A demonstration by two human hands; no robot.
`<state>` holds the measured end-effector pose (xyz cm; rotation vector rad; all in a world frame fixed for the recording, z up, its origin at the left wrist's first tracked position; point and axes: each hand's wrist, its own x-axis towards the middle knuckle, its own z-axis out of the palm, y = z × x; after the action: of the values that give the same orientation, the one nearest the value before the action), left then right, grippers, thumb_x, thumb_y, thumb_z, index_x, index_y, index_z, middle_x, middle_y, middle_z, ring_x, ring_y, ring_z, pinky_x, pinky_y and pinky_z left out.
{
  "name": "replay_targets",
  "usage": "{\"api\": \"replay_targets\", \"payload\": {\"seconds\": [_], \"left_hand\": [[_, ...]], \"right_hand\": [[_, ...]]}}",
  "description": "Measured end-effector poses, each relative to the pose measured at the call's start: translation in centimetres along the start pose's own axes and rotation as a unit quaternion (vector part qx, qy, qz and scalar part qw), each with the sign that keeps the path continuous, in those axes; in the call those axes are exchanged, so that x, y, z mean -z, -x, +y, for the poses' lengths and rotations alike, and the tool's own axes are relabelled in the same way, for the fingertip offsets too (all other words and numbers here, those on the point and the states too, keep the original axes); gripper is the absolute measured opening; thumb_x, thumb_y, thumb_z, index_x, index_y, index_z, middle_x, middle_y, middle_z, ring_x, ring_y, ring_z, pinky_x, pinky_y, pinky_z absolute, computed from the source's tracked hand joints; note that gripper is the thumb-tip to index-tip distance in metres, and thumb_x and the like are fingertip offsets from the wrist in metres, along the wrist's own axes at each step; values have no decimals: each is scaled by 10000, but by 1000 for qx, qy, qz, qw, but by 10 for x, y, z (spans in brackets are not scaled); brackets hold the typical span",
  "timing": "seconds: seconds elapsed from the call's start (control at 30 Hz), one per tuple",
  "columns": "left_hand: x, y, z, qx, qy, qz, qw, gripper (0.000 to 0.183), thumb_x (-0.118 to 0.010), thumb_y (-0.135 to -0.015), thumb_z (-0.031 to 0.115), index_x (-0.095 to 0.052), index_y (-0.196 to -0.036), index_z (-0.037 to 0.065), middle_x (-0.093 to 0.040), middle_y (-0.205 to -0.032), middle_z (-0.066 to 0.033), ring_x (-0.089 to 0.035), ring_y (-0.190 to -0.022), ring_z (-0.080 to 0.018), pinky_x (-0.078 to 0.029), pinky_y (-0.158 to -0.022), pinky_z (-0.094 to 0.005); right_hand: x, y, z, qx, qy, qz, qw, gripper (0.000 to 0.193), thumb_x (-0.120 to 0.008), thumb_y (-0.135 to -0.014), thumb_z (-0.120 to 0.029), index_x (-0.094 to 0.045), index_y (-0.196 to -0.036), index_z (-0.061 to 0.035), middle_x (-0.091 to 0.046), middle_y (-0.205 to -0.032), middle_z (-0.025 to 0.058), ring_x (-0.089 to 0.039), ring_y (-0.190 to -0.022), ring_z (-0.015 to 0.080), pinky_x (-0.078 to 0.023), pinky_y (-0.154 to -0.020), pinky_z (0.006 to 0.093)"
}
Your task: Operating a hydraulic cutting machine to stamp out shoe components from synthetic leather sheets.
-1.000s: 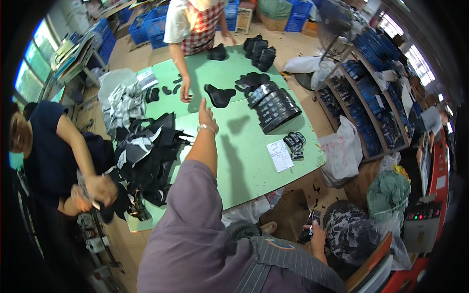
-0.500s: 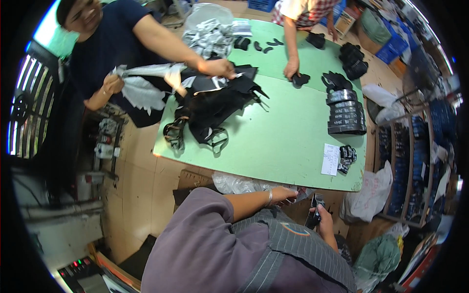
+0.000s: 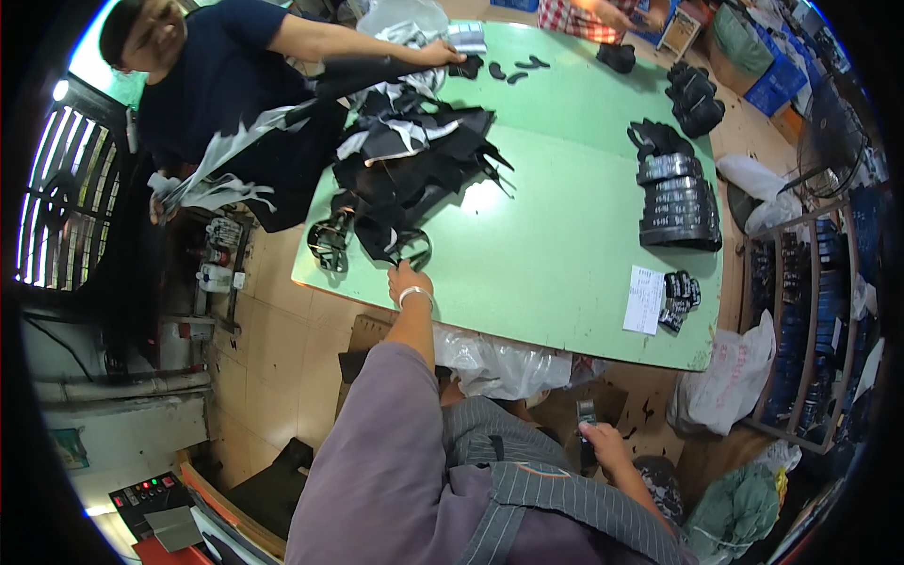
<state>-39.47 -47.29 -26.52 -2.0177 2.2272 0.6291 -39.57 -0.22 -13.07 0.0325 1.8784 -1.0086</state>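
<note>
The left hand [image 3: 409, 279] is sitting right at the near edge of the green surface [image 3: 546, 235], its fingertips meeting a black looped strip [image 3: 428, 249]. Can't really tell if it's pinching the strip or just touching it. That strip is lying beside a messy heap of black fabric scraps [image 3: 414, 174], with a tangle of dark straps [image 3: 327, 243] sitting over to its left.

Meanwhile the right hand [image 3: 605, 443] is closing around a small dark object [image 3: 588, 424], holding it off the surface, above the floor; too small to make out what it is.

Over on the right side, a row of curved black pieces [image 3: 680, 212] is standing behind a white sheet of paper [image 3: 643, 299], and some small black pieces [image 3: 680, 298] are lying just beside that sheet. Across the scraps, a co-worker [image 3: 221, 52] in a dark top is holding pale fabric [image 3: 226, 151].
</note>
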Motion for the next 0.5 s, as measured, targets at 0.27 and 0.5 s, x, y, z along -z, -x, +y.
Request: {"api": "replay_targets", "payload": {"seconds": [0.27, 0.5], "left_hand": [[-13, 30, -19, -67, -116, -72, 988, 335, -678, -817, 318, -688, -994, 34, -549, -1179, -164, -514, -1110, -339, -447, -932, -425], [9, 143, -114, -143, 49, -107, 983, 415, -700, -776, 383, -658, -783, -30, -631, -797, -226, -610, -785, -372, -477, -745, -430]], "right_hand": [[-4, 46, 54, -67, 85, -71, 992, 443, -564, -892, -403, -700, -871, 18, -672, -810, 191, -641, -798, 264, -468, -757, 338], [-1, 26, 42, -59, 43, -160, 984, 534, -556, -893, -487, -693, -912, 29, -691, -852, 174, -646, -816, 219, -470, -772, 317]]}}
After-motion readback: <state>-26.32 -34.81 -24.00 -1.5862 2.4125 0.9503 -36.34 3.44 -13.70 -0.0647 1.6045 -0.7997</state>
